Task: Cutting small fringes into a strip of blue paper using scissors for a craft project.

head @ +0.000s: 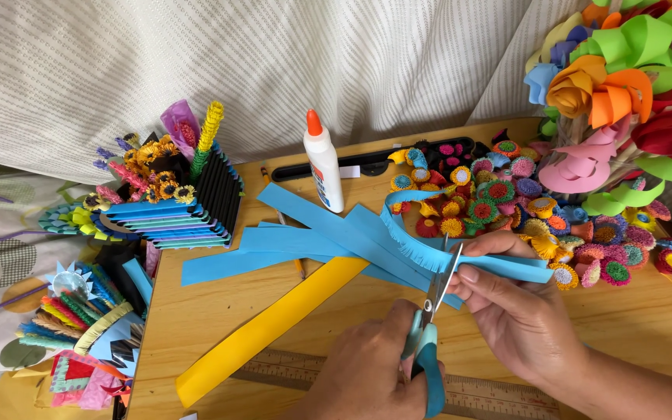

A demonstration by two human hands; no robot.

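Paper, a blue strip with a fringe cut along one edge, curves over the middle of the wooden table and sits between both hands. The right hand pinches the strip's uncut end between thumb and fingers, holding it level. The left hand is curled closed through the teal handles of the scissors, whose blades point up and meet the strip's lower edge just beside the right thumb; whether the blades are fully shut there I cannot tell.

Under the strip lies a fan of more blue paper strips, and a long yellow strip slants toward the table's near edge, close to a wooden ruler. A white glue bottle with an orange cap stands upright behind the blue strips. To the right, a heap of small fringed paper flowers in many colours spreads over the table, with large rolled paper roses above it. At the left stands a blue and black paper holder filled with tiny flowers.
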